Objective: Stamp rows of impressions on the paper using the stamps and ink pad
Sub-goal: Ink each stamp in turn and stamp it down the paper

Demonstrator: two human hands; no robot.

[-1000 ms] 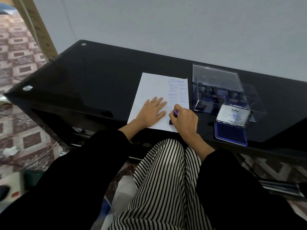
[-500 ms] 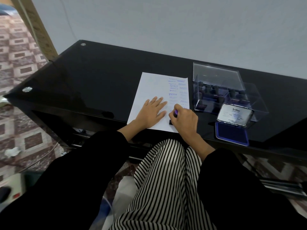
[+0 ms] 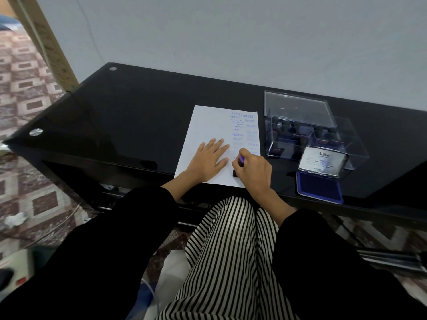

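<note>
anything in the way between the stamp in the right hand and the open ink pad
Nothing visible. Only black table shows between the stamp in the right hand and the ink pad; the clear stamp box sits behind that path.

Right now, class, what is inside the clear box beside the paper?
The clear box holds several dark-handled stamps standing upright. The ink pad's raised lid covers its near right corner, hiding anything there; the stamp faces cannot be seen.
</note>
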